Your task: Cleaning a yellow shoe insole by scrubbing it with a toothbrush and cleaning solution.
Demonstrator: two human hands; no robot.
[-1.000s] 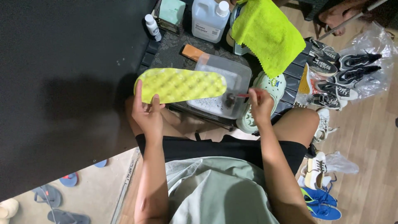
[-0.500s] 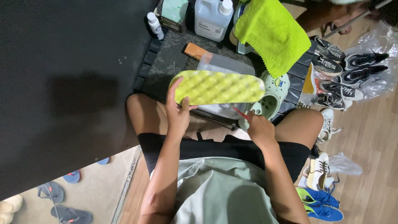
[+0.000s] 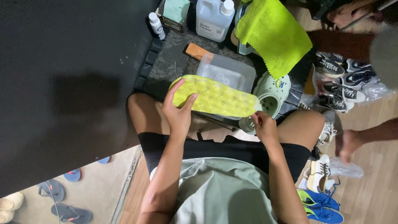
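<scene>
Insole (image 3: pixel 215 98) now lower — over tub (image 3: pixel 227 73), beside clog (image 3: pixel 269 97).

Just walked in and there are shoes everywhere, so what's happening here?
A seated person holds a bumpy yellow insole over their lap, the left hand gripping one end and the right hand at the other. Just beyond it sit a clear plastic tub and a pale green clog, with a white jug and a yellow-green cloth behind. Sneakers lie on the floor to the right.
</scene>
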